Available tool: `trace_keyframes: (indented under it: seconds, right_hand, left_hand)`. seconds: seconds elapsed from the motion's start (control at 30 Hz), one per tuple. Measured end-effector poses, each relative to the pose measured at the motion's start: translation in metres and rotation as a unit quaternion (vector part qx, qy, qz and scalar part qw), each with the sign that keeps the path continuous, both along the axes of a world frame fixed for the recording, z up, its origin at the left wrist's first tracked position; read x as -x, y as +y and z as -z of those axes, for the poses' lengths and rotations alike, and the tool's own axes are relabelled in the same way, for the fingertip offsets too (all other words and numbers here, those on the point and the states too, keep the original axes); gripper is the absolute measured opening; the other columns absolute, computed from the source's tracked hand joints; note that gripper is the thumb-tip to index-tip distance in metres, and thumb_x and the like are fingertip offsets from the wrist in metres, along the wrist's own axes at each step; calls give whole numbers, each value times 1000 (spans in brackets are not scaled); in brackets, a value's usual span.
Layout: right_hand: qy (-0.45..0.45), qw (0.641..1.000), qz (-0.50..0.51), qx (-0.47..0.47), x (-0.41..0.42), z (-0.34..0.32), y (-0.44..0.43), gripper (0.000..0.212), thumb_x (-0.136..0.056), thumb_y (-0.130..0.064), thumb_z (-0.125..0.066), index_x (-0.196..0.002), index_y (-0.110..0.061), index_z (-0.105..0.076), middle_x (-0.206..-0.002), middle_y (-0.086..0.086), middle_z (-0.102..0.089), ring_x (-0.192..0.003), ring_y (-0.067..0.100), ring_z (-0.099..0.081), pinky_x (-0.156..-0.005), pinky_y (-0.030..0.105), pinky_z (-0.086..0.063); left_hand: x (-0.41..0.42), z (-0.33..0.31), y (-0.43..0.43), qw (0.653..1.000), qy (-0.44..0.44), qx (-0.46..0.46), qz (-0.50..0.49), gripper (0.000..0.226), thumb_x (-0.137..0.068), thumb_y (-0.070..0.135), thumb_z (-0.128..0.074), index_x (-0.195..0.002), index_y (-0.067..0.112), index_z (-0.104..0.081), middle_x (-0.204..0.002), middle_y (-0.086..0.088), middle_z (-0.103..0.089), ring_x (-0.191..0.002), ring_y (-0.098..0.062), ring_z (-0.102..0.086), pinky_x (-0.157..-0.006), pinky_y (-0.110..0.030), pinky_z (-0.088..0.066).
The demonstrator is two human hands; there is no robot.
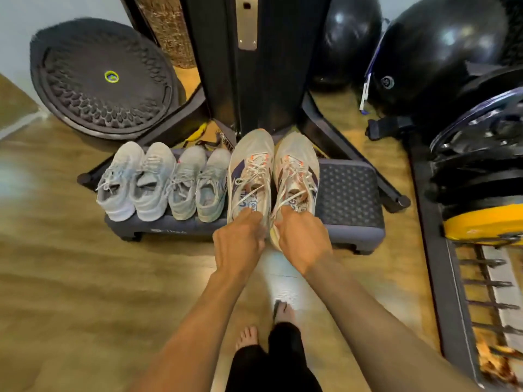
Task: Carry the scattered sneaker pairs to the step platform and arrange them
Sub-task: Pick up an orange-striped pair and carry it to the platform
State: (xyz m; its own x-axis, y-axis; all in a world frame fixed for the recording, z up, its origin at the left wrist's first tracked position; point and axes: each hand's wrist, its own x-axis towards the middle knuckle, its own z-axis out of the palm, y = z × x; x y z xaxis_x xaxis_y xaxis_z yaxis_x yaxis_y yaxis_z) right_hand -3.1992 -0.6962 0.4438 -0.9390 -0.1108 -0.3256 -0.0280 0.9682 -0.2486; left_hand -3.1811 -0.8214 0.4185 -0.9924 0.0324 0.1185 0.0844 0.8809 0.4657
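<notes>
A grey step platform lies on the wooden floor in front of a black machine. On its left end stand a white sneaker pair and a pale grey pair, side by side, toes away from me. To their right sits a larger beige pair with dark stripes and orange eyelets. My left hand grips the heel of the left beige sneaker. The heel of the right beige sneaker is gripped by my right hand. Both heels hang over the platform's front edge.
A black machine column with splayed legs rises just behind the platform. A round black balance disc leans at the back left. Black exercise balls and a weight rack crowd the right side. My bare feet stand below.
</notes>
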Motion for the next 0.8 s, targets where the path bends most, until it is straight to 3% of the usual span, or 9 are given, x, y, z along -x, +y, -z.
trace_keyframes:
  seconds: [0.17, 0.3, 0.37, 0.5, 0.6, 0.8]
  right_hand:
    - [-29, 1000, 5, -9, 36, 81, -3, 22, -92, -10, -47, -113, -10, -47, -104, 14, -66, -98, 35, -63, -74, 38, -48]
    - [-41, 999, 0, -7, 49, 130, 4, 25, -90, -5, -48, -115, -8, -44, -105, 16, -65, -97, 36, -62, -65, 37, -38]
    - [-30, 1000, 0, -4, 55, 145, 9, 28, -88, -4, -50, -116, -8, -44, -106, 17, -64, -96, 37, -62, -64, 35, -33]
    - [-49, 999, -7, 7, 70, 161, 8, 30, -88, -1, -46, -118, -6, -44, -108, 18, -63, -99, 36, -61, -71, 39, -44]
    - [-63, 998, -12, 26, 81, 168, 1, 28, -90, -3, -47, -117, -4, -44, -108, 20, -62, -99, 37, -61, -70, 37, -41]
    - [-115, 993, -34, 21, 88, 182, 1, 25, -90, -3, -47, -114, -4, -43, -106, 19, -62, -96, 36, -60, -67, 35, -35]
  left_hand:
    - [37, 75, -7, 999, -15, 31, 17, 20, -73, 7, -76, -70, 9, -56, -73, -10, -60, -50, -34, -56, -41, -30, -33]
    - [56, 136, -7, 998, -45, 44, 21, 23, -76, 10, -77, -70, 9, -55, -76, -11, -60, -52, -37, -57, -39, -38, -44]
    - [63, 150, -4, 997, -63, 50, 14, 22, -76, 9, -77, -69, 8, -56, -75, -11, -60, -51, -36, -57, -39, -37, -43]
    - [78, 166, -1, 996, -78, 51, 11, 18, -77, 10, -75, -72, 6, -57, -79, -12, -62, -52, -38, -57, -42, -38, -42]
    - [86, 176, 2, 994, -88, 55, 16, 15, -81, 12, -71, -77, 7, -57, -83, -11, -61, -56, -40, -58, -45, -36, -36]
    - [88, 194, 13, 975, -201, 89, 11, 5, -91, 19, -56, -89, 17, -52, -100, 0, -58, -82, -34, -62, -56, -34, -30]
